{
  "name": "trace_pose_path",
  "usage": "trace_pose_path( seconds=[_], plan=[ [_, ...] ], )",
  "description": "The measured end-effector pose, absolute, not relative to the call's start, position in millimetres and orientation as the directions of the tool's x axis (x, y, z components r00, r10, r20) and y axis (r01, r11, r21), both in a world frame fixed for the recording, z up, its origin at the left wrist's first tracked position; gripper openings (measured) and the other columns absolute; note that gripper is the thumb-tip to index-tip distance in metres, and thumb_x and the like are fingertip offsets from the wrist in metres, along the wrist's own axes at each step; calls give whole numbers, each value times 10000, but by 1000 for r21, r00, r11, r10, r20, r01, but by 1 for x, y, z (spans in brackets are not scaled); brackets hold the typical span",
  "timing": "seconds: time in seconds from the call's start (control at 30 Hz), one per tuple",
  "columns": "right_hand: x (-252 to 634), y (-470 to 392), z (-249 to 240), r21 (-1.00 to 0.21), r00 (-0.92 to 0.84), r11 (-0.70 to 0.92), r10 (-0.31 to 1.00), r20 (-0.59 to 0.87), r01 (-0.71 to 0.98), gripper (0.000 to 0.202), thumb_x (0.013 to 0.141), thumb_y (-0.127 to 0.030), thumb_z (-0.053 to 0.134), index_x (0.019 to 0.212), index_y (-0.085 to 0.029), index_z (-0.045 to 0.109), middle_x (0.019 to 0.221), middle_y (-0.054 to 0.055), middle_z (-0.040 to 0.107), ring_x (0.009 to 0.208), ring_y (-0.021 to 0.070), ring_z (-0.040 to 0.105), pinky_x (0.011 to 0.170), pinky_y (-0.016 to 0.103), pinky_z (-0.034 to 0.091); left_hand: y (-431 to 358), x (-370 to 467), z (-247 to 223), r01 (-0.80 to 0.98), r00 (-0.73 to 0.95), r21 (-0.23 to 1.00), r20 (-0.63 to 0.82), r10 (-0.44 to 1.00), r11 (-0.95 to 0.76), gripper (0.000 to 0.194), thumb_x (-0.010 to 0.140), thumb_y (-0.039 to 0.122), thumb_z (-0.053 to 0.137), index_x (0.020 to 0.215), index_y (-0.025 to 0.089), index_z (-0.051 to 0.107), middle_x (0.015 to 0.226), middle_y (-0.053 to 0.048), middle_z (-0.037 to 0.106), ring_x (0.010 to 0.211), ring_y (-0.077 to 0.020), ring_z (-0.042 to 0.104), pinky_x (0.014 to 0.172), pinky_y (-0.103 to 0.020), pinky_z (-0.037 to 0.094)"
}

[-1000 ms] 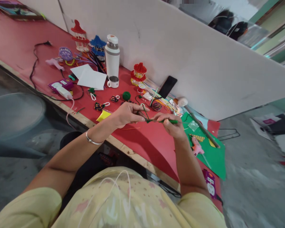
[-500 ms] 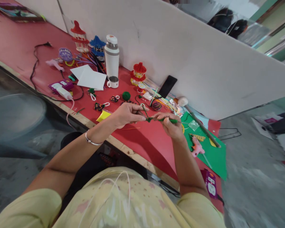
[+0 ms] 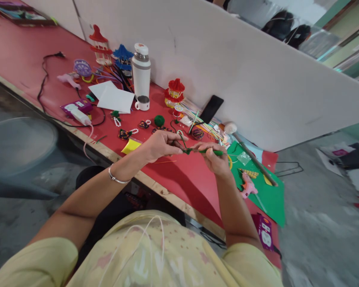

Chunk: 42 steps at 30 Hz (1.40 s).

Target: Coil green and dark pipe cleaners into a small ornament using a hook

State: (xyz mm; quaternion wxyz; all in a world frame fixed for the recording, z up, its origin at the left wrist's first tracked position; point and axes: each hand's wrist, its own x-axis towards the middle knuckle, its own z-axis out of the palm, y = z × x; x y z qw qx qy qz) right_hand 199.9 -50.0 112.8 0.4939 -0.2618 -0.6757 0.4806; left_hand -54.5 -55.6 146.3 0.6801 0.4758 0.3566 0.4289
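Observation:
Above the red tabletop (image 3: 179, 183), my left hand (image 3: 160, 146) pinches a small piece of dark green yarn (image 3: 187, 151) between thumb and fingers. My right hand (image 3: 215, 157) is closed round the green handle of a thin tool (image 3: 217, 152), which looks like a crochet hook. Its tip meets the yarn between my two hands. A strand of green yarn rises from the piece past my left fingertips. Behind my hands lie a green yarn ball (image 3: 159, 120) and a multicoloured yarn ball (image 3: 198, 134).
A white bottle (image 3: 141, 75), a black phone (image 3: 212, 109) and a red-roofed model (image 3: 175, 92) stand along the partition. White papers (image 3: 116, 99) lie left. At right, a pink glue gun (image 3: 248, 186) rests on a green sheet (image 3: 275, 203). A power strip (image 3: 265, 233) is near the right edge.
Both hands keep nearly the same place and hold. The green yarn at my left fingertips has shifted very slightly.

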Motion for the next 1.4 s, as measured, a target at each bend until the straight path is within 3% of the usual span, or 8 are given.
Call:
trace_pose_path(
  seconds=[0.2, 0.4, 0.87, 1.0, 1.13, 1.27, 1.4],
  plan=[
    [198, -51, 113, -921, -353, 373, 851, 389, -115, 270, 966, -551, 727, 996, -307, 838, 1069, 52, 862, 998, 248, 813, 944, 451, 656, -56, -54, 147, -222, 382, 959, -79, 921, 174, 502, 554, 101, 899, 1053, 88, 843, 756, -66, 776, 625, -112, 626, 530, -196, 411],
    [200, -53, 116, -923, -399, 367, 833, 382, -117, 230, 964, -535, 736, 1009, -337, 842, 1076, 38, 862, 1013, 253, 811, 962, 474, 653, -55, -55, 147, -219, 382, 961, -77, 921, 171, 504, 548, 91, 869, 1051, 82, 843, 741, -59, 768, 573, -84, 567, 496, -187, 353],
    [200, -60, 131, -828, -466, 560, 743, 480, 41, 154, 1014, -391, 699, 1046, -320, 831, 1075, 34, 858, 1032, 238, 797, 946, 444, 622, -54, -53, 141, -173, 343, 978, -52, 938, 117, 456, 571, 124, 853, 1025, 81, 837, 714, -34, 750, 582, -80, 554, 517, -191, 362],
    [193, -68, 141, -710, -478, 683, 688, 546, 171, 147, 1029, -329, 672, 1077, -302, 808, 1103, 43, 857, 1033, 235, 792, 949, 449, 611, -53, -52, 141, -172, 303, 982, -23, 953, 79, 436, 563, 121, 857, 998, 95, 838, 733, -32, 759, 623, -99, 607, 550, -198, 416],
    [184, -77, 143, -476, -507, 819, 572, 644, 320, 143, 1032, -269, 651, 1107, -278, 772, 1117, 66, 858, 1015, 227, 791, 929, 443, 615, -53, -51, 140, -217, 259, 973, -20, 966, 78, 489, 535, 117, 903, 1020, 99, 838, 732, -28, 759, 643, -107, 639, 590, -203, 463],
    [175, -86, 126, -203, -497, 869, 435, 751, 452, 248, 989, -205, 703, 1222, -290, 709, 1214, 89, 840, 1072, 236, 771, 922, 439, 625, -53, -47, 137, -292, 207, 949, -62, 976, 122, 537, 561, 171, 936, 1083, 94, 833, 666, -6, 717, 487, -55, 505, 473, -190, 342],
    [161, -92, 107, -41, -436, 798, 370, 821, 601, 372, 963, -163, 732, 1304, -291, 657, 1265, 108, 817, 1113, 242, 739, 953, 431, 614, -58, -40, 136, -416, 183, 897, -81, 980, 152, 567, 535, 180, 973, 1080, 109, 834, 571, 42, 627, 455, -51, 473, 450, -188, 302]
  ],
)
